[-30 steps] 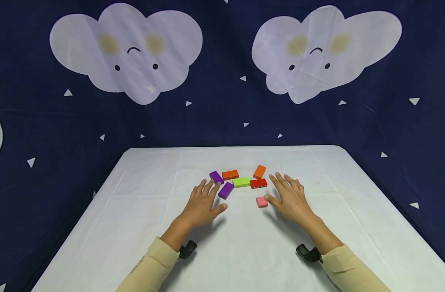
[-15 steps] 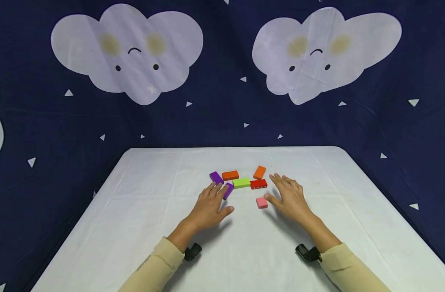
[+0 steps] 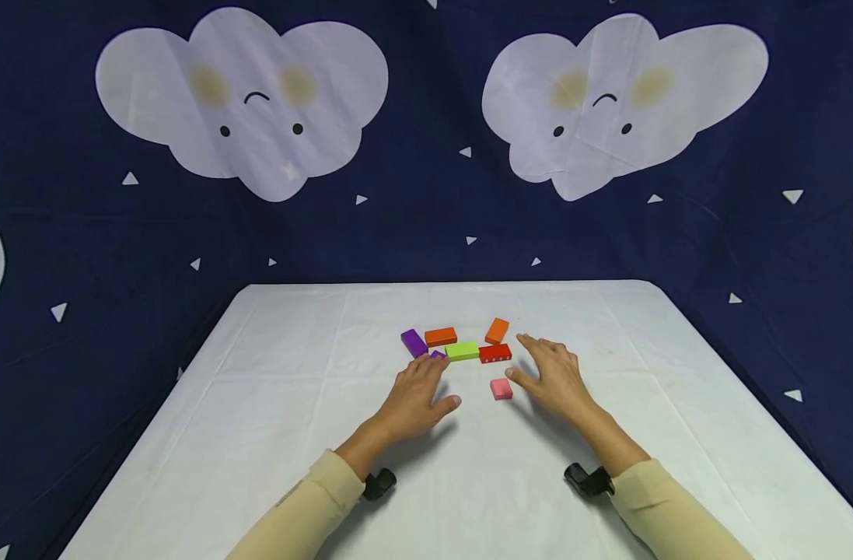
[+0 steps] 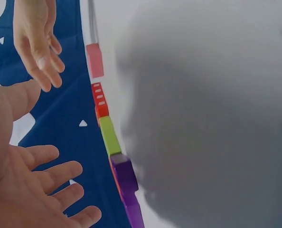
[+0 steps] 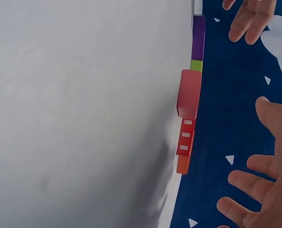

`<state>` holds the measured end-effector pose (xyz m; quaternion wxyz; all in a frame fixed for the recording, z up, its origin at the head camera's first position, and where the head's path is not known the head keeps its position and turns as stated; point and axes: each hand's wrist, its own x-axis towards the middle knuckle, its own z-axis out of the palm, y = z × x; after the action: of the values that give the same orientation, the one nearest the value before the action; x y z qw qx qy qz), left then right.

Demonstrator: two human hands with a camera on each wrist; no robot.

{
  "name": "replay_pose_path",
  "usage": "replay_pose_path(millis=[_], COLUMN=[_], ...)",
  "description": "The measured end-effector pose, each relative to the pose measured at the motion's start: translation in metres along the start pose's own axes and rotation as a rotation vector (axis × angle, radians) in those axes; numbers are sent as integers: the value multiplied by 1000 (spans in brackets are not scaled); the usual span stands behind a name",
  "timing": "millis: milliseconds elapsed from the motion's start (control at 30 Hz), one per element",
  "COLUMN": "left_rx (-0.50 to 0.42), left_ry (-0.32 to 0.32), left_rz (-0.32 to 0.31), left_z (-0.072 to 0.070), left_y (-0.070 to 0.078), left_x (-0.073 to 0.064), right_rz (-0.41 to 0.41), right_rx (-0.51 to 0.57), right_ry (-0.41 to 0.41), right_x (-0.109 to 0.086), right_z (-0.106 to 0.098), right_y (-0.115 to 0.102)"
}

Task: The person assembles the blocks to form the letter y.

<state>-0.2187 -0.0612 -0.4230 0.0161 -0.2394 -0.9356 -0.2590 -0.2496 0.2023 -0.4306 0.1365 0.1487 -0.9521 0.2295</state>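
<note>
Both grips apart, the left hand mostly hides the nearer purple oblong block; the right hand hovers by a squarish pink block, a white-dotted red bar beyond.

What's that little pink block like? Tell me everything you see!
The pink block is a small, plain box shape with flat faces; it could be painted wood. It rests on the white cloth, closer to the person than the red block and apart from it. The right hand hovers beside it, thumb not touching.

There are seven blocks, two hands, two wrist cameras and one table.
</note>
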Motion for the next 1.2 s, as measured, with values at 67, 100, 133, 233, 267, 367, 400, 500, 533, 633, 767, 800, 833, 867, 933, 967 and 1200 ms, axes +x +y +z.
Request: replay_pose_path(millis=[67, 100, 133, 233, 267, 367, 400, 500, 533, 633, 767, 800, 833, 867, 933, 967, 1200], left_rx=[-9, -9, -10, -9, -10, -33, -43, -67, -75, -102, -143, -153, -160, -167, -193, -205, -271], left_ry=[-9, -12, -15, -18, -22, -32, -36, -40, -40, -34, -22, -16, -11, -7, -4, -3, -1], left_rz=[4, 9, 12, 16, 14, 6, 1, -15, -22, -40, -56, -57, -57, -57, -60, -61, -104], left_z=[2, 2, 3, 6, 7, 8, 8, 10, 10, 12, 14, 15, 16, 17, 19, 20, 29], left_y=[2, 4, 5, 9, 11, 15, 16, 18, 18, 17, 15, 15, 15, 15, 15, 16, 18], left_x=[2, 3, 4, 7, 8, 11, 12, 15, 16, 19, 22, 23, 23, 24, 26, 27, 37], right_rz=[4, 5, 7, 11, 11, 16, 18, 30, 36, 53, 66, 70, 73, 76, 90, 94, 123], right_rx=[7, 9, 15, 27, 29, 42, 46, 53, 56, 68, 103, 114, 122, 128, 147, 153, 188], right_ry=[-3, -6, -9, -21, -25, -33, -36, -48, -55, -82, -114, -120, -128, -136, -151, -158, -211], right_x=[1, 2, 3, 6, 7, 9, 10, 13, 13, 16, 18, 19, 20, 21, 23, 23, 31], right_z=[0, 1, 1, 2, 2, 3, 3, 4, 4, 5, 6, 6, 5, 5, 5, 4, 7], right_y=[1, 1, 2, 4, 5, 8, 9, 12, 13, 16, 19, 20, 21, 22, 23, 24, 31])
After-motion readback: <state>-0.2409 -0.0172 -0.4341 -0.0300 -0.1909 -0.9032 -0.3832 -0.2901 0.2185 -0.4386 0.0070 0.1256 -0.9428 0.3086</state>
